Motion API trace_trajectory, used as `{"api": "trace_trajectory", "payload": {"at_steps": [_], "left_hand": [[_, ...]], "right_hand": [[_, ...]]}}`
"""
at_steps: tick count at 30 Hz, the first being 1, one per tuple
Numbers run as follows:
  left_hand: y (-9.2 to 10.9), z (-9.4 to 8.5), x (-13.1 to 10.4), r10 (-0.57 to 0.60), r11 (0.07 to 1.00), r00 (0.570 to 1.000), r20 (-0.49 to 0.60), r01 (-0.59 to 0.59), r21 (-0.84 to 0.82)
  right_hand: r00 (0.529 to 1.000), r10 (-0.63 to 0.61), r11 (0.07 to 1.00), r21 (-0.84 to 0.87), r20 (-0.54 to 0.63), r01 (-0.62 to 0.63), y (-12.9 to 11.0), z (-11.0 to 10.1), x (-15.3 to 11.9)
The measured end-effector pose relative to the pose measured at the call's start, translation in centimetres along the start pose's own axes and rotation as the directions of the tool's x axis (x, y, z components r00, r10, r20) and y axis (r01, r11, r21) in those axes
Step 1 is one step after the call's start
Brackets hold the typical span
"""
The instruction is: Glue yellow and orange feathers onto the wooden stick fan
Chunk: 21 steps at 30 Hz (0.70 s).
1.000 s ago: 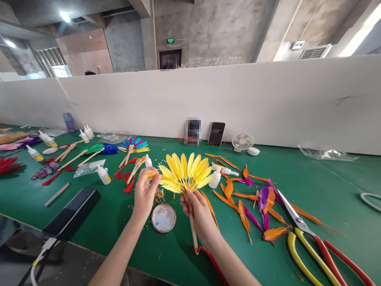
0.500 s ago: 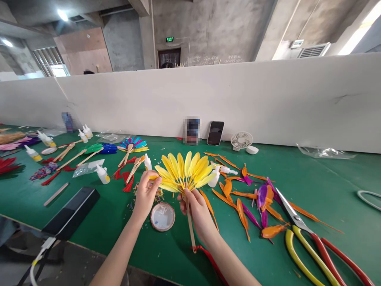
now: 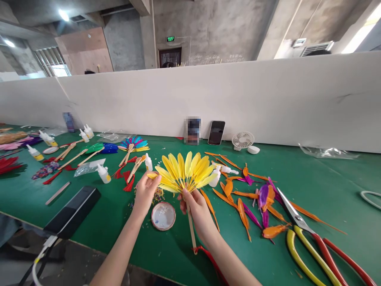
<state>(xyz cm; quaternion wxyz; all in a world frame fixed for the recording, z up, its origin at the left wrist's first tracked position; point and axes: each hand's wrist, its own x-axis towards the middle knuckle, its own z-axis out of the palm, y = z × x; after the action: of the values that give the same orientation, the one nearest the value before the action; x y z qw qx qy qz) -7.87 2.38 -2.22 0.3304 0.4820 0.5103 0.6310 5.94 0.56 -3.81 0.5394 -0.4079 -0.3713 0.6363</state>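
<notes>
A fan of yellow feathers [image 3: 188,169] is spread upright on a thin wooden handle [image 3: 191,228] with a red cord at its lower end. My right hand [image 3: 199,208] is closed around the top of that handle, thumb in front, where the quills meet. My left hand [image 3: 145,194] is at the fan's left side, thumb and fingers pinching a yellow-orange feather [image 3: 152,175]. Whether this feather is joined to the fan I cannot tell. Below and between the hands lies a round shallow lid [image 3: 163,216] with white bits in it.
Orange and purple feathers [image 3: 242,216] are scattered at the right, beside large scissors [image 3: 297,218] with yellow and red handles. Glue bottles [image 3: 103,173] and finished fans [image 3: 132,145] stand or lie leftward. A phone [image 3: 216,133] and small fan [image 3: 242,140] are near the white partition [image 3: 268,99].
The view has shifted very slightly. Both hands keep their grips, with the left fingers barely moved on the feather.
</notes>
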Motion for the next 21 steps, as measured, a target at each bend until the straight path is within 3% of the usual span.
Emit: {"api": "trace_trajectory", "payload": {"at_steps": [7,15,21], "left_hand": [[-0.22,0.22,-0.36,0.002,1.0,0.999,0.045,-0.004,0.03],[0.17,0.49,-0.69,-0.002,0.999,1.0,0.022,0.001,0.047],[0.32,0.84,-0.74,-0.079,0.997,0.996,0.038,0.079,-0.012]], "right_hand": [[0.999,-0.04,0.996,-0.08,-0.002,0.04,0.45,-0.33,0.32],[0.999,-0.041,0.995,-0.089,-0.019,0.039,0.52,-0.2,0.25],[0.999,-0.042,0.996,-0.076,-0.029,0.04,0.27,0.02,0.14]]}}
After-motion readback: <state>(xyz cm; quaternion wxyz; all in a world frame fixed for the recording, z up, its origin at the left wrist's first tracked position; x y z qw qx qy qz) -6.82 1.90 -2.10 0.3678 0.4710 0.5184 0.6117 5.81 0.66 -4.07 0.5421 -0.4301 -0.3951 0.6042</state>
